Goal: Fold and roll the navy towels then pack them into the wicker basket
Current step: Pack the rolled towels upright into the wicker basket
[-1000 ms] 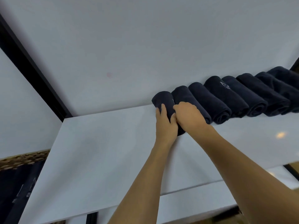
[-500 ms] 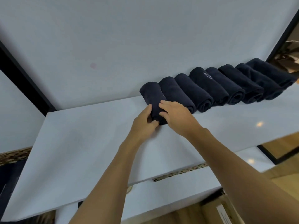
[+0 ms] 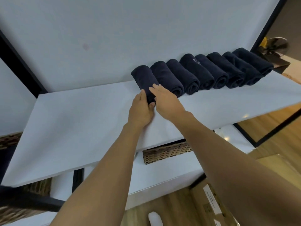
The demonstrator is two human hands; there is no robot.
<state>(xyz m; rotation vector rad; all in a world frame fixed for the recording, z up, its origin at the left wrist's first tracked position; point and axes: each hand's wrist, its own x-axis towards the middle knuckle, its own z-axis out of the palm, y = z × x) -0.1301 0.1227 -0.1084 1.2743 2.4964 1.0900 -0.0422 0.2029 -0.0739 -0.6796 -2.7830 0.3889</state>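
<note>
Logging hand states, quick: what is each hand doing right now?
Left hand: grips the near end of the leftmost rolled navy towel.
Right hand: open, straight fingers resting on that towel.

Both arms reach forward from the lower frame, hands meeting at centre.
The left hand [image 3: 141, 110] pinches the leftmost rolled towel [image 3: 143, 76] between fingers and thumb; the right hand [image 3: 166, 101] lays straight fingers on it.

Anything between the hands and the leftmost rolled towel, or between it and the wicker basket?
Nothing at the hands: left hand and right hand touch the leftmost roll. The white shelf overhangs the wicker basket below.
</note>
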